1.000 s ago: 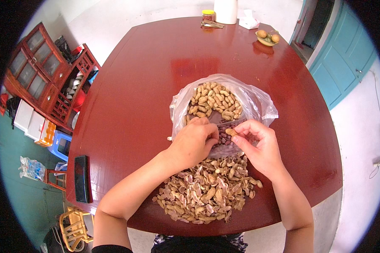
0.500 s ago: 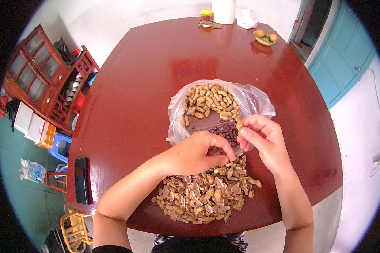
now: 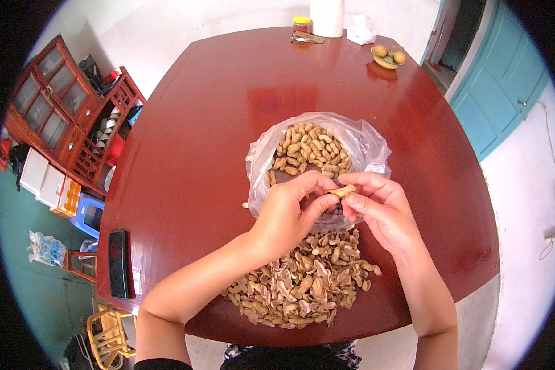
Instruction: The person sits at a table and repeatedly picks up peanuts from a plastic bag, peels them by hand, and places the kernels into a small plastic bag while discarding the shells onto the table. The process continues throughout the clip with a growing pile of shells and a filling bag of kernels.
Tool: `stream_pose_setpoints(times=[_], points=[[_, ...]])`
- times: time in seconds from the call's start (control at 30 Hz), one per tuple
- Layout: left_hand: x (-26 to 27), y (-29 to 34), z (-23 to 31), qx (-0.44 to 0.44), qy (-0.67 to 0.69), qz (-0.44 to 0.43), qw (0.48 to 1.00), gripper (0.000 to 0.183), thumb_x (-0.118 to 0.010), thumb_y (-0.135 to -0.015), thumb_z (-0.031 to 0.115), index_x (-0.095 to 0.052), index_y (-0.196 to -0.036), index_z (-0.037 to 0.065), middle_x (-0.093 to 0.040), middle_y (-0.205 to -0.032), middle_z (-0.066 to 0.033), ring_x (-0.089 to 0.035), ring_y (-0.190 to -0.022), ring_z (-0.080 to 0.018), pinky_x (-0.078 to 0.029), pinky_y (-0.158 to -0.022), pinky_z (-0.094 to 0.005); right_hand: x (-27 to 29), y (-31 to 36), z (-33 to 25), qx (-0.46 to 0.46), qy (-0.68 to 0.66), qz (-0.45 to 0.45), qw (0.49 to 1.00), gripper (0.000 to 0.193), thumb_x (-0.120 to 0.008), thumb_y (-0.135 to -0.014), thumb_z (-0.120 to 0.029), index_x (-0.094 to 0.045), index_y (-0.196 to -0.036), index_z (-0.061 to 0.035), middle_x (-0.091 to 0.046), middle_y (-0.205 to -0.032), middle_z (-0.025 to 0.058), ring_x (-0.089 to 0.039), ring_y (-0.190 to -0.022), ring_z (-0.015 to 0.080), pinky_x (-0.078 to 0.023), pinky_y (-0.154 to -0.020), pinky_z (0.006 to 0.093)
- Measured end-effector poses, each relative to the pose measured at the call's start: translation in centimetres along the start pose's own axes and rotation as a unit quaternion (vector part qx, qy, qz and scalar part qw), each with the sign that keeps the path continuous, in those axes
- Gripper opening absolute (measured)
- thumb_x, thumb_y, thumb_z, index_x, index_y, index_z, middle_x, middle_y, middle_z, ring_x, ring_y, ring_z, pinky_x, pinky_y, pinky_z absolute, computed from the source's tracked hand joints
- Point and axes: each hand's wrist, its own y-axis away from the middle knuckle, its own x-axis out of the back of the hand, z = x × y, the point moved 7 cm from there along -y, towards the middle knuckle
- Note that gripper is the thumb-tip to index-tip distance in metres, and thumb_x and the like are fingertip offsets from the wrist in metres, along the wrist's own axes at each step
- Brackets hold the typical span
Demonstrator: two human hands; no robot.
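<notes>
Over the near part of a clear plastic bag [image 3: 376, 145], both hands meet at one unshelled peanut [image 3: 344, 190]. My right hand [image 3: 382, 206] pinches it between thumb and fingers. My left hand [image 3: 283, 206] is closed, its thumb and forefinger on the peanut's left end. Whole peanuts [image 3: 311, 145] lie heaped in the far part of the opened bag. Dark shelled kernels [image 3: 333, 213] sit beneath the hands, mostly hidden by them. Closer to me, a pile of broken peanut shells [image 3: 302, 287] spreads on the table.
The red wooden table [image 3: 191, 135] carries a black phone [image 3: 119, 262] at its left edge. At the far end stand a yellow-lidded jar [image 3: 301, 24], a white container [image 3: 327, 17], a tissue pack [image 3: 361, 31] and a fruit bowl [image 3: 386, 61]. A wooden cabinet [image 3: 61, 105] is at the left.
My left hand has moved up and right from above the shells to the peanut in my right hand. The peanut has tilted flatter, and the bag's right side has drawn in.
</notes>
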Motion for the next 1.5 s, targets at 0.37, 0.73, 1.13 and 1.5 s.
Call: stream_pose_setpoints(times=[0.37,0.73,1.13,1.5], points=[[-1.0,0.3,0.9,-0.138,-0.198,-0.021,0.97,0.006,-0.057,-0.093,0.007,-0.057,-0.092,0.001,-0.06,-0.08,-0.0139,-0.06,-0.074,-0.0267,-0.046,-0.066,-0.0355,0.2,0.2,0.6,0.036,0.073,0.01,0.997,0.012,-0.066,-0.089,-0.009,-0.067,-0.096,0.0006,-0.067,-0.081,0.0061,-0.061,-0.069,0.0104,-0.048,-0.062,0.0237],[-1.1,-0.1,-1.7,0.078,0.186,-0.067,0.977,0.023,-0.043,-0.102,0.015,-0.058,-0.091,0.002,-0.062,-0.078,-0.0018,-0.055,-0.068,-0.0063,-0.042,-0.063,-0.0219,0.4,-0.1,1.0,0.022,0.068,0.025,0.997,0.017,-0.062,-0.09,-0.007,-0.067,-0.103,0.003,-0.067,-0.08,0.0089,-0.063,-0.069,0.0142,-0.05,-0.062,0.0262],[0.1,-0.5,-3.3,0.043,0.109,0.006,0.993,0.018,-0.051,-0.1,0.019,-0.059,-0.094,0.003,-0.067,-0.078,-0.0028,-0.054,-0.068,-0.0037,-0.043,-0.062,-0.0193,0.9,-0.6,1.7,0.03,0.069,0.035,0.997,0.02,-0.063,-0.09,-0.004,-0.064,-0.108,0.0024,-0.068,-0.086,0.0094,-0.065,-0.076,0.0143,-0.053,-0.068,0.027],[-0.2,-0.2,-2.4,0.055,0.089,0.001,0.994,0.014,-0.061,-0.094,0.013,-0.058,-0.087,0.001,-0.067,-0.079,-0.0043,-0.064,-0.077,-0.009,-0.05,-0.071,-0.0236,1.7,-0.7,1.9,0.027,0.141,0.05,0.988,0.014,-0.062,-0.088,0.0,-0.063,-0.102,0.0036,-0.067,-0.086,0.0085,-0.064,-0.07,0.0118,-0.053,-0.063,0.0241]])
